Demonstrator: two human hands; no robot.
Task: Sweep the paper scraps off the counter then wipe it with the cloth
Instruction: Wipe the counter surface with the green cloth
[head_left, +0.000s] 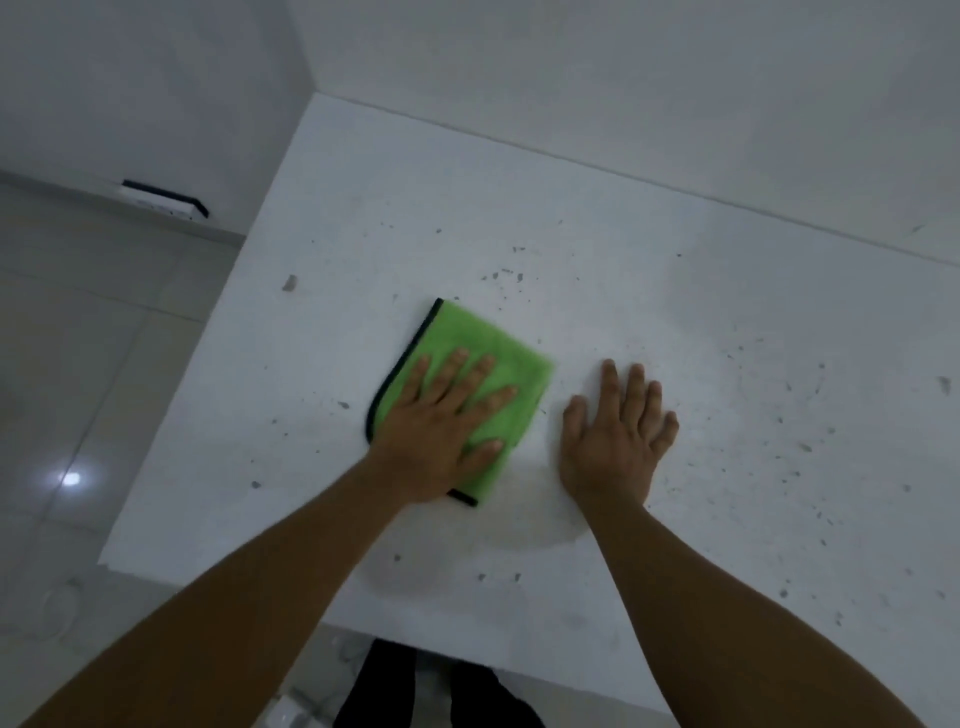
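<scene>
A folded green cloth (467, 343) with a black hem lies flat on the white speckled counter (727, 364), left of its middle. My left hand (441, 421) presses down on the cloth with straight, spread fingers. My right hand (618, 431) rests flat on the bare counter just right of the cloth, fingers straight, holding nothing. No paper scraps are visible on the counter; its surface shows only small dark flecks. A faint damp patch (519, 540) lies near the front edge between my forearms.
White walls meet the counter at the back and right. The counter's left edge (208, 364) drops to a pale tiled floor. A black-and-white socket strip (166, 200) sits at the wall base on the far left. Small white bits lie on the floor at bottom centre.
</scene>
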